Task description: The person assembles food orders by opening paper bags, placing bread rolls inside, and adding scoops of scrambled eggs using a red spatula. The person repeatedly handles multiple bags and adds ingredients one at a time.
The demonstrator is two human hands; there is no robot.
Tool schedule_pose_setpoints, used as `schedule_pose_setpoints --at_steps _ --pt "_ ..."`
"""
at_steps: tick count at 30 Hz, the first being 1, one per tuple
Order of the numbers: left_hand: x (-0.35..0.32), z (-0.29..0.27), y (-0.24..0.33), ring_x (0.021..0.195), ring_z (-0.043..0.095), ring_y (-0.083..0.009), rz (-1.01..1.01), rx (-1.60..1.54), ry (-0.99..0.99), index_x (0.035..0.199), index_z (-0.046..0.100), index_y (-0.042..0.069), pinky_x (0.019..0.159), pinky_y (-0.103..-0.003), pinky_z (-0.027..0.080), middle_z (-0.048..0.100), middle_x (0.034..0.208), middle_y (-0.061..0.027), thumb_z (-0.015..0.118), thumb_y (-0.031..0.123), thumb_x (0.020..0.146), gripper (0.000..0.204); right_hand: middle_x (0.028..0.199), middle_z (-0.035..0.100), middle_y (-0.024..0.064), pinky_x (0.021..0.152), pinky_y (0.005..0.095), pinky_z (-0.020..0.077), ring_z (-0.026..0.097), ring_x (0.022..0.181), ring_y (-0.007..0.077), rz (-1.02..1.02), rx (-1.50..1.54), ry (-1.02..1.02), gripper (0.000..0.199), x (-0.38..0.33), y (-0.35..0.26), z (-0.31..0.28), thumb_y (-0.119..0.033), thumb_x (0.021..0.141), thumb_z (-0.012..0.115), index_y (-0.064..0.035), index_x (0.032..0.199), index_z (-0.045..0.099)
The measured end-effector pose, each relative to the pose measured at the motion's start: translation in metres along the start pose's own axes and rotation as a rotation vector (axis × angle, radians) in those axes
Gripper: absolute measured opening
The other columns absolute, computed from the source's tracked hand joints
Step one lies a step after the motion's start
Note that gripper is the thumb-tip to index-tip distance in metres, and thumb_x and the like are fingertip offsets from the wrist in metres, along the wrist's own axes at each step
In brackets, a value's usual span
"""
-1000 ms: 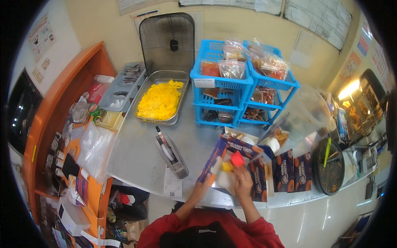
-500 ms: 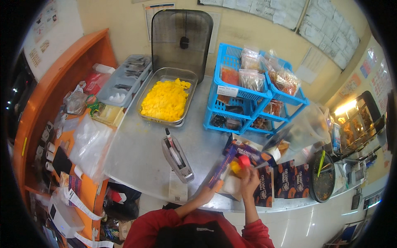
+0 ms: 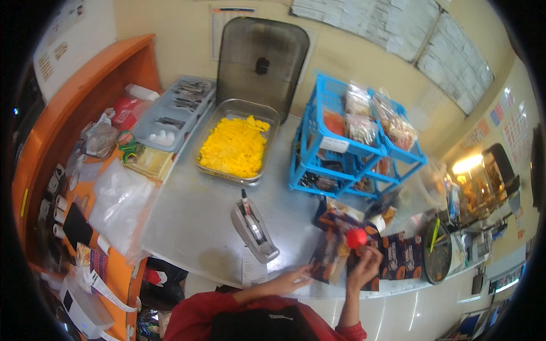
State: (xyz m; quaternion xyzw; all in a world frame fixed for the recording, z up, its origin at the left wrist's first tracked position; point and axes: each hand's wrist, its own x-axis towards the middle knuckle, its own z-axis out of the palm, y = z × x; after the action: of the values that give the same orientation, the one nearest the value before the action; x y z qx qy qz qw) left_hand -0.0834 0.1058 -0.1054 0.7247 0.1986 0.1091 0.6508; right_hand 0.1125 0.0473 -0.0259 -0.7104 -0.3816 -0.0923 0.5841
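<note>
- The right hand's fingers (image 3: 369, 257), at the end of the right hand (image 3: 367, 268), look bunched together, clamped on a small red cup (image 3: 356, 237); blur hides the exact grip.
- The left hand (image 3: 291, 280) has its fingers slightly apart, just beside the near left edge of a dark printed box (image 3: 323, 258); whether they touch it I cannot tell.
- The red cup is over the right part of that box, which lies near the front edge of the desk (image 3: 193, 221).
- To the right, dark printed packs (image 3: 392, 257) are lined up, then a round black pan (image 3: 437, 262) with a green utensil (image 3: 435, 233) across it.
- To the left stand a grey tape dispenser (image 3: 257, 234) with a marker (image 3: 245, 203) in it and, partly under it, a paper slip (image 3: 254, 270).
- Farther back, a metal tray (image 3: 274, 133) holds yellow food (image 3: 234, 149).
- Blue baskets (image 3: 355, 149) with bagged goods (image 3: 361, 129) stand behind the box.
</note>
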Motion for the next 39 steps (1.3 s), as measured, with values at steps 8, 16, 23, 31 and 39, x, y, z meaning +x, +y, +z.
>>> schedule_pose_setpoints --at_steps 8,16,23,31,39 --pt "-0.1 -0.093 0.022 0.111 0.055 -0.0193 -0.008 -0.289 0.148 0.136 0.042 0.008 0.097 -0.035 0.041 0.06 0.12 -0.0105 0.049 0.026 0.098 0.043 0.091 0.066 0.0105 0.075 0.0264 0.0499 0.064 0.082 0.0176 -0.259 0.273 -0.497 0.012 0.037 -0.121 0.129 -0.004 0.094 0.052 0.0026 0.1 0.06" --pt "-0.135 -0.196 -0.007 0.12 0.05 -0.0246 0.013 -0.065 0.934 0.136 0.041 0.004 0.1 -0.037 0.037 0.052 0.129 -0.0144 0.062 0.023 0.089 0.055 0.089 0.066 0.0168 0.072 0.0314 0.0509 0.067 0.082 0.0281 -0.524 0.199 -0.892 0.014 0.039 -0.141 0.317 -0.006 0.088 0.058 -0.0019 0.099 0.065" --pt "-0.045 -0.293 -0.04 0.141 0.007 -0.038 -0.065 0.381 1.118 0.146 0.003 -0.001 0.111 -0.052 0.013 0.006 0.152 -0.0249 0.075 0.037 0.073 0.11 0.094 0.066 0.0203 0.074 0.0382 0.0507 0.064 0.087 0.0352 -0.607 0.011 -1.034 0.017 0.029 -0.096 0.42 -0.013 0.089 0.058 -0.0012 0.099 0.064" --pt "-0.003 -0.324 -0.062 0.142 -0.006 -0.0386 -0.134 0.338 1.177 0.144 -0.011 -0.003 0.111 -0.057 0.0 -0.007 0.152 -0.0272 0.081 0.04 0.064 0.129 0.094 0.065 0.018 0.077 0.0374 0.0503 0.064 0.086 0.034 -0.547 0.036 -1.249 0.018 0.024 -0.092 0.389 -0.013 0.091 0.053 -0.0017 0.1 0.065" --pt "-0.008 -0.325 -0.059 0.142 -0.006 -0.0389 -0.158 0.355 1.144 0.144 -0.01 -0.005 0.111 -0.057 -0.001 -0.007 0.152 -0.0276 0.081 0.043 0.063 0.131 0.096 0.067 0.0174 0.078 0.0314 0.051 0.067 0.087 0.0259 -0.367 -0.023 -1.317 0.017 0.03 -0.099 0.369 -0.012 0.092 0.055 -0.0003 0.099 0.065"
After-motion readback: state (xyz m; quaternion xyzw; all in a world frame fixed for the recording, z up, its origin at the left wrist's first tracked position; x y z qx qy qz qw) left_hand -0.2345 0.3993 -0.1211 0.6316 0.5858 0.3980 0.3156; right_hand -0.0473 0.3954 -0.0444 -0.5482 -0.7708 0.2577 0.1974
